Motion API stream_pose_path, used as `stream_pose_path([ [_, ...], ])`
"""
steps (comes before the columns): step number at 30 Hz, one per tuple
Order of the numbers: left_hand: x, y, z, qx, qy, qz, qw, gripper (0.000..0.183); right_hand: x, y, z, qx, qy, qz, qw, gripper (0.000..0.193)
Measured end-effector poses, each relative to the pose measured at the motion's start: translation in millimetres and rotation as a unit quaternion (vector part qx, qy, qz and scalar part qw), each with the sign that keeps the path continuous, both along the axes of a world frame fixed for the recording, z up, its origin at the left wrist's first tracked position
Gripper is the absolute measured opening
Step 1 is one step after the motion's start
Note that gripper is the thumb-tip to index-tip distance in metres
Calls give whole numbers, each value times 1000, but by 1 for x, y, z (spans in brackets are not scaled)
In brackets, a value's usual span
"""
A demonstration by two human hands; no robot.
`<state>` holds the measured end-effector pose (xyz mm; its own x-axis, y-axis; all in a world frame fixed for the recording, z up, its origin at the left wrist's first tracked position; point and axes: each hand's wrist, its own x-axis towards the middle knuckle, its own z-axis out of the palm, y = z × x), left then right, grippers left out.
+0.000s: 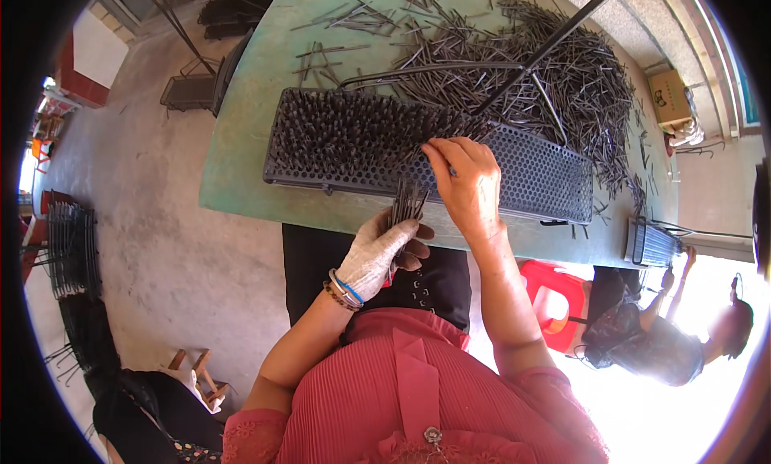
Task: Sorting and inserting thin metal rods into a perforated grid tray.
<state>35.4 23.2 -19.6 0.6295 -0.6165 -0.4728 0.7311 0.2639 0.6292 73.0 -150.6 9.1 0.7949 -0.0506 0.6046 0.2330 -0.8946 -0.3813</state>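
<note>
In my gloved left hand (384, 251) is an upright bundle of thin dark rods (408, 200), just in front of a long black perforated rack (534, 171). Rods standing on end (345, 130) crowd the rack's left and middle part, while bare round holes show on its right. My bare right hand (467, 175) is over the rack at the border of the standing rods. Its thumb and forefinger are pinched together; what lies between them is too small to make out.
A large heap of loose rods (554, 78) covers the far right of the green table (241, 163). A dark metal bar frame (514, 74) rises over the rack. At right, another person (666, 343) works at a similar rack (654, 243) near a red stool (554, 295).
</note>
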Motion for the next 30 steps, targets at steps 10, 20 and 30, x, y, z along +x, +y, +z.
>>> stream_pose_path([
  [10, 0, 3, 7, -10, -5, 36, 999, 32, -35, 1, 20, 299, 240, 29, 923, 29],
  [20, -4, -3, 4, 5, 20, 99, 995, 29, -45, -4, 3, 502, 231, 15, 833, 20],
  [30, -5, 0, 4, -19, 10, 32, 999, 41, -6, -8, 4, 310, 59, 0, 949, 16],
])
